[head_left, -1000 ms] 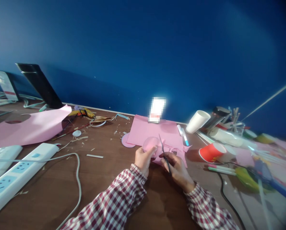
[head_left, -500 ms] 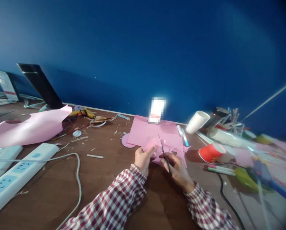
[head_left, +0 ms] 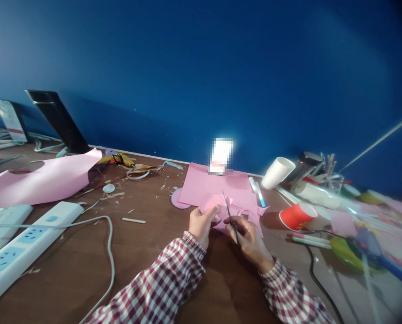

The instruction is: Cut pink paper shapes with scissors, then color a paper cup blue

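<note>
Between thumb and fingers, my left hand (head_left: 201, 223) pinches a rounded piece of pink paper (head_left: 212, 204). My right hand (head_left: 248, 237) is closed around scissors (head_left: 234, 227), whose dark blades point up and away at the right edge of that paper. Whether the blades are apart is too fine to make out. Beneath and behind both hands lie a pink sheet (head_left: 217, 180) and pink offcuts (head_left: 255, 218). A pink disc (head_left: 180, 198) rests at the sheet's left edge.
A white power strip (head_left: 35, 243) with a looping cable lies left, near a large cut pink sheet (head_left: 49, 175). A blurred bright phone-like screen (head_left: 221, 155) leans on the wall. Rightward are a white cup (head_left: 278, 173), a red paper cup (head_left: 297, 216) and markers (head_left: 260, 193).
Hardly anything differs. The pink paper in my left hand has turned slightly beside the scissors; both hands stay in nearly the same place.
</note>
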Demonstrator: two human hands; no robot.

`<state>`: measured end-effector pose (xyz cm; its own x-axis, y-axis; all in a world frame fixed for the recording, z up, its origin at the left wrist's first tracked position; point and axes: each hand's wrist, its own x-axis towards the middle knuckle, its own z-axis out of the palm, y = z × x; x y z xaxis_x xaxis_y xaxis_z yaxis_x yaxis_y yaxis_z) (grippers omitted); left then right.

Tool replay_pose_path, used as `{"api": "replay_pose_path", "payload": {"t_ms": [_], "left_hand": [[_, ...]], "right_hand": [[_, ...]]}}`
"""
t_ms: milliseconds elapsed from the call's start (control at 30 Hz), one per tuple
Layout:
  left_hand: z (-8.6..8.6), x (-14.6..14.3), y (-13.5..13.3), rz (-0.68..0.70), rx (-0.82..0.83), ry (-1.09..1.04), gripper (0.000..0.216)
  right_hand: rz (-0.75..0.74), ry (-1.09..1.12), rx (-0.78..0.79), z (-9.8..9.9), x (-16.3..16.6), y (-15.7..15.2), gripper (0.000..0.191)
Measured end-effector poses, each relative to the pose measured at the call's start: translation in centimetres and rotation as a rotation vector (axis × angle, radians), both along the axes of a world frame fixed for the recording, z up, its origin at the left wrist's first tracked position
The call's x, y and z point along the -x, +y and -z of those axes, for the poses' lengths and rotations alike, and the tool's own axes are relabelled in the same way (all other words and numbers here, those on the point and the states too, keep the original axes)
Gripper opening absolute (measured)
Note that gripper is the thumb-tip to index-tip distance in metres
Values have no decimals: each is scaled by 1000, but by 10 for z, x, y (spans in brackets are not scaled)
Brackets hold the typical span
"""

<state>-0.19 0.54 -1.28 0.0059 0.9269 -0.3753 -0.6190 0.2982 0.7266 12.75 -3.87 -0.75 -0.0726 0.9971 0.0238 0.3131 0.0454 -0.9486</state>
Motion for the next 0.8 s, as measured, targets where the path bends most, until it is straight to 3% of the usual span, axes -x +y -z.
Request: {"api": "replay_pose_path", "payload": {"t_ms": [567, 800], "left_hand": [[-2, 1, 1, -17, 16, -5, 38], [5, 1, 2, -34, -23, 74, 41]], "right_hand": [[7, -21, -24, -2, 1, -2, 22], [-7, -21, -19, 3, 1, -1, 22]]}}
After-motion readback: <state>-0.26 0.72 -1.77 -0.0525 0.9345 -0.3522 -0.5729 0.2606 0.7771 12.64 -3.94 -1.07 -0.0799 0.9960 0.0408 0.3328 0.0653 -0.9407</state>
